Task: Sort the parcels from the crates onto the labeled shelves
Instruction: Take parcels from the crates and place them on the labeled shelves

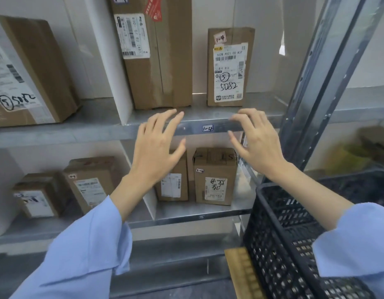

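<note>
I see both of the person's bare hands raised in front of a grey metal upper shelf (205, 116), and neither holds anything. The left hand (156, 152) has its fingers (171, 119) straight and fanned apart, their tips at the shelf's front lip. The right hand (260, 147) mirrors it, its fingers (249, 117) spread and slightly bent, their tips also at the lip. Between the two hands, on the shelf's front edge, sits a small white tag handwritten "1-4" (207, 128). The small upright brown cardboard parcel (229, 67) stands on that shelf just behind and above the right fingertips, apart from them. It carries a white shipping label with "5082" written by hand and a small pink sticker reading "1-4". To its left, above the left fingertips and also untouched, stands a taller brown cardboard box (156, 57) with a white label and a red sticker. A white upright divider panel (113, 61) separates this bay from another large brown box (24, 72) at far left. On the grey metal lower shelf (197, 212), partly behind the hands, stand two short brown cardboard boxes (214, 175). A black perforated plastic crate (283, 223) sits at lower right, under the right forearm. Both arms wear loose light blue sleeves (89, 244).
</note>
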`<state>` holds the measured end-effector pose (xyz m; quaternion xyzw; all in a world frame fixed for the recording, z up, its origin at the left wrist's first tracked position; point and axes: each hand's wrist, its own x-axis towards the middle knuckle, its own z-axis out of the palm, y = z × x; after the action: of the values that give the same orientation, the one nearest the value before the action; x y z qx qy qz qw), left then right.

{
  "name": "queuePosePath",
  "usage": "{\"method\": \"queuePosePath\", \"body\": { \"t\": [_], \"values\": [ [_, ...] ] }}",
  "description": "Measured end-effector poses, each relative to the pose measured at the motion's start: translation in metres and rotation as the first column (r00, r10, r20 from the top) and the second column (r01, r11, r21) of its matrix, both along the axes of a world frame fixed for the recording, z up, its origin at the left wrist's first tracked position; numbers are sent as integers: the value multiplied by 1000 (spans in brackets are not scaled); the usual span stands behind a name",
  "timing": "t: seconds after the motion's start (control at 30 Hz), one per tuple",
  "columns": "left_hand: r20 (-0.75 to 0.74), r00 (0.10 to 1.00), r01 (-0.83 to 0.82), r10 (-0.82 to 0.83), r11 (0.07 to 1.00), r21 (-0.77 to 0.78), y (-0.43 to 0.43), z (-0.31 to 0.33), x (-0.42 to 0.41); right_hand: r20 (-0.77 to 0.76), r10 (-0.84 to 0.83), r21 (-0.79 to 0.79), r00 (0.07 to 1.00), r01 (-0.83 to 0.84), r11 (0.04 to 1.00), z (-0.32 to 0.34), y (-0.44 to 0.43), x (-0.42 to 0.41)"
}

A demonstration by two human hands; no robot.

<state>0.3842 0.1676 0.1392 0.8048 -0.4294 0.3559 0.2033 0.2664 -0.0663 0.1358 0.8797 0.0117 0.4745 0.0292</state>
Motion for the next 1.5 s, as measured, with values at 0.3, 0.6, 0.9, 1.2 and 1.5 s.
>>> {"method": "queuePosePath", "body": {
  "t": [0.3, 0.6, 0.9, 1.2, 1.5],
  "values": [
    [-189, 981, -14, 48, 983, 182, 6, -88, 12, -457, -73, 24, 887, 95, 995, -85, -6, 9],
    [-382, 899, -93, 215, 945, 313, -22, -135, 66, -658, -205, 88, 725, 345, 935, -125, -35, 45],
    [-392, 889, -125, 235, 950, 286, -22, -153, 78, -696, -173, 78, 697, 313, 947, -133, -48, 55],
    [-363, 881, -177, 304, 922, 344, -22, -150, 70, -705, -36, 187, 708, 234, 954, -125, -66, 52],
    [-376, 868, -162, 324, 901, 402, -21, -142, 74, -702, 9, 243, 712, 228, 943, -125, -70, 54]
  ]
}}
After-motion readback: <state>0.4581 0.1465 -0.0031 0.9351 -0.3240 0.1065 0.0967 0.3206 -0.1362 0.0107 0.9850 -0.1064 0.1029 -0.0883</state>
